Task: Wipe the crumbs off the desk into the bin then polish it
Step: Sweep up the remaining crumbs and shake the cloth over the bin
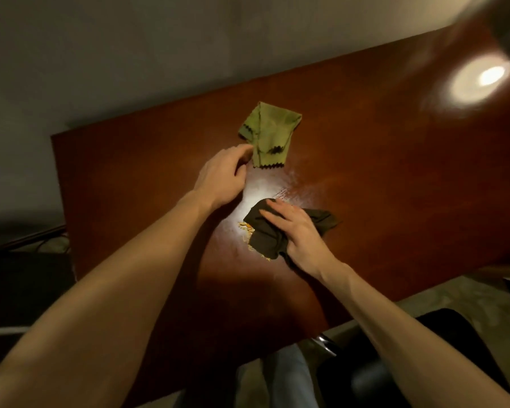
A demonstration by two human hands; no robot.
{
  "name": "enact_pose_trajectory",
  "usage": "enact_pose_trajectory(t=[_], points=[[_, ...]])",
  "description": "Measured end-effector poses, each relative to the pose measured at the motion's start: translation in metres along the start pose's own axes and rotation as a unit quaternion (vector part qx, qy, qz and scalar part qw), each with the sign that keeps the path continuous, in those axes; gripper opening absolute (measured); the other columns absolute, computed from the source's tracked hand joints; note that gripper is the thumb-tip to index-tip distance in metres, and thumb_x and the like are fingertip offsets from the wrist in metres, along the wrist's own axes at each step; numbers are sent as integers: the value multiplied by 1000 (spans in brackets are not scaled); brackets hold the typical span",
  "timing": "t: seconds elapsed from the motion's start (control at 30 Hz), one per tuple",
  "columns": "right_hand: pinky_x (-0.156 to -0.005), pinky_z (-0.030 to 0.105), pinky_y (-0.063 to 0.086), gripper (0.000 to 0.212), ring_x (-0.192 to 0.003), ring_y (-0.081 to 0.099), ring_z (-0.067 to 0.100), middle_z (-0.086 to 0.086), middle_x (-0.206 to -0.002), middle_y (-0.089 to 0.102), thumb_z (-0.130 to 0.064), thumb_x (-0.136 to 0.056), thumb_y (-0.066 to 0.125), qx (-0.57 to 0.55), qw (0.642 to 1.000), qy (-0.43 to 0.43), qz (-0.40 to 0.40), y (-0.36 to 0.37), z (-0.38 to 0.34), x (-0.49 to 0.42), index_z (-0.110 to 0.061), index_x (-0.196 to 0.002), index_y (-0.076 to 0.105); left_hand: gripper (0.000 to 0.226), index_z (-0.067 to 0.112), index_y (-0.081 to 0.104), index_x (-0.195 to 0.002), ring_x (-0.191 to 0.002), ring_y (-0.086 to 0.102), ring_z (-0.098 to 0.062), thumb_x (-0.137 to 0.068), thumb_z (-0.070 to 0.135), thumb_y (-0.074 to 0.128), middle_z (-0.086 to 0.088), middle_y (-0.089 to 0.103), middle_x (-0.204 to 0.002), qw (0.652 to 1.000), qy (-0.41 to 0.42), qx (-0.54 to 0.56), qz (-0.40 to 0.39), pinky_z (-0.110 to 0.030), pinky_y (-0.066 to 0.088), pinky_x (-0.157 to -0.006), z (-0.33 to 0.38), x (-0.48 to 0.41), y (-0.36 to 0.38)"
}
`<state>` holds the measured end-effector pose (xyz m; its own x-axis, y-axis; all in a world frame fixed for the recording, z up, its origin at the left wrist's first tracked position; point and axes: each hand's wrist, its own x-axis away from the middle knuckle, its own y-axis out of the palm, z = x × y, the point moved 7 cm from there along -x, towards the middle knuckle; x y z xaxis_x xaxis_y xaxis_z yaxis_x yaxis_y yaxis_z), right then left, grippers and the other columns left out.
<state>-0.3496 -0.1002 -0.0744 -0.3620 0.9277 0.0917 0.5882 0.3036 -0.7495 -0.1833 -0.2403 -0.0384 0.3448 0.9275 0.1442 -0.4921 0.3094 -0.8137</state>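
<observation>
— Her hands?
— The left hand (222,175) is loosely curled at the green cloth (268,134), which runs lengthwise away from her. The right hand (299,235) presses flat on a dark cloth (265,238), crumbs (246,228) at its left edge.
— And the desk (395,172)?
— Glossy brown against a grey wall (100,54), lamp glare (483,81) at right.

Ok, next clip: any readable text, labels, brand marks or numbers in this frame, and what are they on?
None. No text, label or number shows anywhere.
green cloth: plain, no tag or print visible.
dark cloth under the right hand: plain, no print visible.
desk: bare polished wood with glare, no markings.
left hand: nothing written.
</observation>
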Motion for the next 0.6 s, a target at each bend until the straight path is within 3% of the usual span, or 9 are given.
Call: enact_pose_trajectory(t=[0.07, 0.13, 0.3, 0.37, 0.47, 0.6], points=[[-127, 45, 22, 57, -155, 31, 24, 3, -165, 41, -7, -99, 62, 14, 1000, 5, 22, -14, 15, 6, -22, -154, 53, 52, 27, 51, -151, -133, 53, -26, -100, 20, 51, 0, 60, -146, 998, 19, -56, 11, -48, 46, -109, -17, 22, -7], [-128, 46, 18, 67, -158, 25, 20, 1, -167, 37, 5, -96, 60, 30, 998, 39, 43, -29, 34, 22, -24, -156, 50, 53, 24, 50, -153, -141, 48, -26, -100, 23, 50, -1, 54, -154, 992, 28, -122, 16, -49, 43, -111, -40, 42, -12], [-130, 32, 2, 76, -160, 17, 18, 1, -170, 31, 14, -93, 51, 44, 990, 115, 74, -43, 59, 91, -24, -158, 45, 52, 21, 44, -159, -157, 29, -20, -107, 23, 44, 0, 38, -167, 992, -46, -100, 59, -49, 27, -125, -70, 86, -2], [-131, 39, 5, 68, -160, 14, 16, -2, -171, 28, 6, -100, 49, 42, 986, 135, 89, -32, 50, 118, -26, -160, 42, 51, 19, 43, -159, -158, 27, -20, -108, 22, 42, -3, 36, -168, 990, -74, -84, 81, -48, 25, -127, -65, 102, 5], [-130, 49, 10, 51, -160, 13, 14, -3, -170, 27, -22, -108, 44, 45, 974, 176, 136, -9, 22, 140, -23, -159, 43, 50, 15, 43, -159, -157, 29, -24, -109, 21, 41, -8, 36, -168, 985, -109, -73, 109, -48, 27, -126, -60, 131, 13], [-130, 45, 6, 55, -160, 15, 20, 0, -169, 30, -46, -106, 48, 41, 952, 250, 169, 33, -28, 139, -26, -157, 45, 48, 14, 44, -158, -158, 27, -23, -110, 20, 42, -8, 35, -168, 974, -155, -65, 152, -47, 25, -127, -55, 177, 24]])
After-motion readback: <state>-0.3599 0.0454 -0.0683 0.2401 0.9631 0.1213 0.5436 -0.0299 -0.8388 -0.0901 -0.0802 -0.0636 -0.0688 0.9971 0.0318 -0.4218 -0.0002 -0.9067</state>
